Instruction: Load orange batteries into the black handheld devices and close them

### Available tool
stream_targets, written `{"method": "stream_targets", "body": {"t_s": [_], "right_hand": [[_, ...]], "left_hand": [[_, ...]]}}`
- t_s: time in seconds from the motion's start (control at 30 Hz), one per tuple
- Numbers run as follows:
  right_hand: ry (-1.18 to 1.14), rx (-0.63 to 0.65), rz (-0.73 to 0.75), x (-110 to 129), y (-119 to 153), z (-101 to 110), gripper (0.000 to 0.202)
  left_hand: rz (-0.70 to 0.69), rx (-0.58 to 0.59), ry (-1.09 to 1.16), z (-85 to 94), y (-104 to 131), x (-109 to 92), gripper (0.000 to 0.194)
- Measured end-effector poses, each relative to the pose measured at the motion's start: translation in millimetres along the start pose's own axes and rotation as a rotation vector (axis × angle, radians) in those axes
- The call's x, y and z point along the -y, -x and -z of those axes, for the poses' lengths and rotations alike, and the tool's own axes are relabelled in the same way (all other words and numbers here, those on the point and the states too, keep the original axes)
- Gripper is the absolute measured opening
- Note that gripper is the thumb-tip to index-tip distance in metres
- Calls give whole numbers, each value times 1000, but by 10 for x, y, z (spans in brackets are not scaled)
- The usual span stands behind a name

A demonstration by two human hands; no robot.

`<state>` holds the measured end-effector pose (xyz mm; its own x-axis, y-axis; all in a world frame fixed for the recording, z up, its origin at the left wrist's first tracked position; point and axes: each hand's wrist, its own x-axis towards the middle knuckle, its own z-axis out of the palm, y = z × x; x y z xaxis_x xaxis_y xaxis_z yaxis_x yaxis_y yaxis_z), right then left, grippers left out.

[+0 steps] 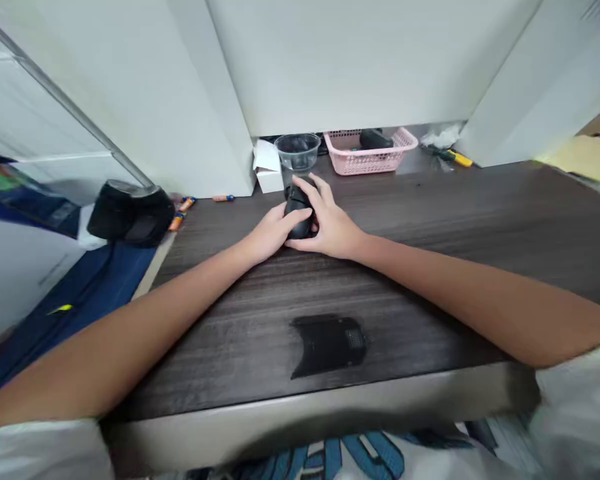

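Both hands meet around a black computer mouse [298, 207] on the dark wooden table [220, 293]. My left hand [273, 231] grips its left and near side, with the thumb lying across it. From the right, my right hand [331, 223] wraps the mouse, fingers over its far end and right side, thumb at the near end. Nearer the table's front edge lies a thin black plastic cover [330, 343], apart from both hands. The underside of the mouse is hidden.
Along the back stand a white box [269, 170], a clear round tub [299, 155] and a pink basket [365, 163] holding a dark object. A yellow-handled tool [460, 159] lies to their right. Small orange batteries [177, 221] and a black object [130, 215] are at the left.
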<state>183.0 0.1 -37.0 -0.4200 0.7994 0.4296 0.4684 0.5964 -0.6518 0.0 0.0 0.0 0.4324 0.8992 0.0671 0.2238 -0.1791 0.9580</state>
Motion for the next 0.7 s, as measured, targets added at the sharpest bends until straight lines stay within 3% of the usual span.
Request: {"method": "stream_targets", "body": {"t_s": [0.7], "right_hand": [[1,-22,7,-25,3,-7,122]], "left_hand": [[-15,0,54,7,-27,45,33]]}}
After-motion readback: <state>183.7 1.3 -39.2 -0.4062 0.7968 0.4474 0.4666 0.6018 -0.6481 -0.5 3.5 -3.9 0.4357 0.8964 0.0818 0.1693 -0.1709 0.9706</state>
